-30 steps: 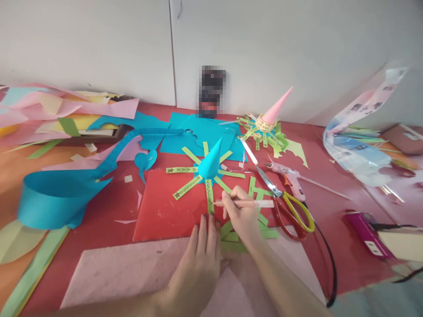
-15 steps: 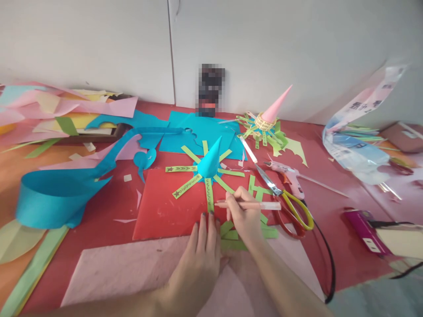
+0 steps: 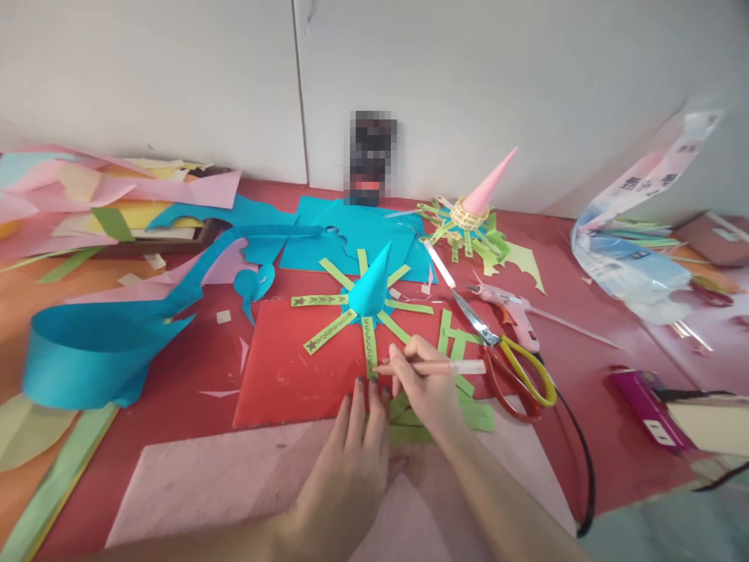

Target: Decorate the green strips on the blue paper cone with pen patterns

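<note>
A blue paper cone [image 3: 370, 285] stands on the table with green paper strips [image 3: 331, 332] spread around its base; some strips carry drawn curves and stars. My right hand [image 3: 430, 390] is closed round a pinkish-brown pen [image 3: 436, 367], its tip at the lower end of the strip pointing towards me. Fingers stretched out, my left hand [image 3: 354, 453] lies flat by that strip's end, at the near edge of the red board [image 3: 281, 375]. Loose green strips [image 3: 480, 415] lie beside and partly under my right hand.
Right of my hand lie scissors [image 3: 515, 367] and a pink glue gun [image 3: 512, 312]. A pink-coned paper piece [image 3: 483, 191] stands behind. Left are a blue paper loop [image 3: 76, 359] and a paper scrap pile [image 3: 122, 195]. A purple power socket box [image 3: 647, 410] sits far right.
The pen tip and my right hand have shifted slightly left and down along the strip. My left hand stays flat in nearly the same place.
</note>
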Motion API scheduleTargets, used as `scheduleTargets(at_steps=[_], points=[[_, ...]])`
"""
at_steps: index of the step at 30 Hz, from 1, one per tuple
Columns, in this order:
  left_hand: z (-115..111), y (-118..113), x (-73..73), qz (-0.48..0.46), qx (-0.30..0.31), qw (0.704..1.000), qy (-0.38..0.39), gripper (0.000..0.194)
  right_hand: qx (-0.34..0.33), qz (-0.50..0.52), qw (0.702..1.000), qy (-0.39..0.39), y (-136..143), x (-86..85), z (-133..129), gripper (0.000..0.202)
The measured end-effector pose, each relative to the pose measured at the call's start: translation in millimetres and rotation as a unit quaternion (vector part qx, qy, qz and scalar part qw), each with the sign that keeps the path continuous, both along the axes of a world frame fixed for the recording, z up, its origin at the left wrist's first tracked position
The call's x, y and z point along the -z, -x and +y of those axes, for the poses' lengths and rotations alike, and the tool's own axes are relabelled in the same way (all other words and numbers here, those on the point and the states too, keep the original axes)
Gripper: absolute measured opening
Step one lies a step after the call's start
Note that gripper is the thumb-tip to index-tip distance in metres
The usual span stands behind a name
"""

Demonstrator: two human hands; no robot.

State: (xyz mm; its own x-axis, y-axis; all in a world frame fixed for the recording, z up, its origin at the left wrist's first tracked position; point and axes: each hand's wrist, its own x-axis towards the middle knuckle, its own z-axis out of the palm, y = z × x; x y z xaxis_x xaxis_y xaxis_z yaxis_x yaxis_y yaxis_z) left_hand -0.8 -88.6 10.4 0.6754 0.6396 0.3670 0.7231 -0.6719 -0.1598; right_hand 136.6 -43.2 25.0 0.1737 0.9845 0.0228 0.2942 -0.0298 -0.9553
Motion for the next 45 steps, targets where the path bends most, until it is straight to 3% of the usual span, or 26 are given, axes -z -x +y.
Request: scheduleTargets(at_steps=[6,15,29,45], points=[[0.7,-1.4,-1.7,-0.004,-0.004,1.0,-0.01,0.045,-0.009,-0.015,1.0,0.006,0.8,0.8,-0.1,0.033],[1.5,0.2,-1.9,-0.006,-0.005,1.0,-0.014,0.045,0.033,-0.021,0.999,-0.021,1.4,0.9,0.5,0.033],[-1.4,0.4,0.9,-0.016,-0.01,1.0,-0.014,0.059,0.037,-0.018,0.999,-0.021,1.4,2.3,1.4,0.032],[-0.9,0.1,1.2,-0.002,-0.01,1.0,-0.028,0.053,-0.006,-0.006,1.0,0.021,0.8,1.1,-1.1,0.033]])
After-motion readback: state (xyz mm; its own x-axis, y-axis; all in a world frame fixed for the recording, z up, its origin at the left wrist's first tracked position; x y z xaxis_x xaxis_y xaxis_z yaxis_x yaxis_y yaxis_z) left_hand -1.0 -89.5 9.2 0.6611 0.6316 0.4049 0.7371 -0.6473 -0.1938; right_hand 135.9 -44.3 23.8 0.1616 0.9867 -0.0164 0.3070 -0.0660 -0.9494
